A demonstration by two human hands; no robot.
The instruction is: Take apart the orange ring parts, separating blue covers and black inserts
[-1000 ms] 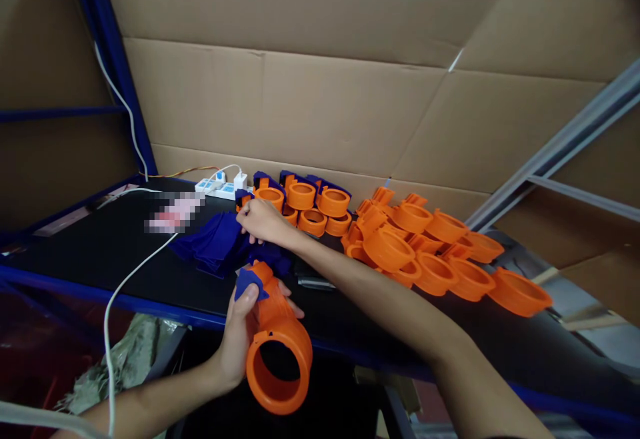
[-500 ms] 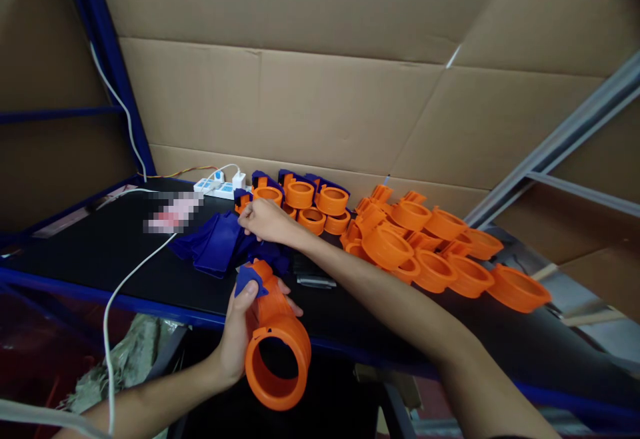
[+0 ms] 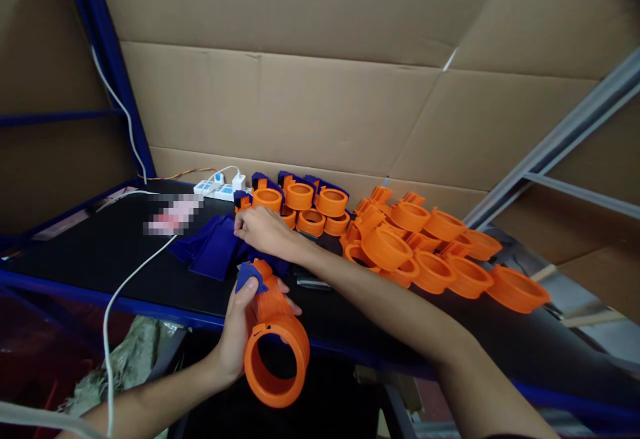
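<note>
My left hand (image 3: 240,322) is wrapped around an orange plastic tape dispenser (image 3: 277,366), its round ring hanging down towards me. The thumb presses a small blue piece (image 3: 249,278) against the dispenser's upper end. My right hand (image 3: 263,229) reaches across to a pile of flat blue plastic pieces (image 3: 216,249). Its fingers are curled together at the pile's right edge, and what they pinch, if anything, is hidden. Behind that hand stand several orange dispensers with blue parts fitted (image 3: 299,196), stacked in two layers.
Plain orange dispensers (image 3: 435,271) lie heaped on the right of the black tabletop (image 3: 120,259). Thin dark strips (image 3: 313,282) lie under my right forearm. A white power strip (image 3: 215,189) sits at the back left, and a white cable (image 3: 120,286) hangs over the front edge.
My right hand has shifted slightly left and down, with its fingers nearer the blue pieces. The left hand and its dispenser have barely moved.
</note>
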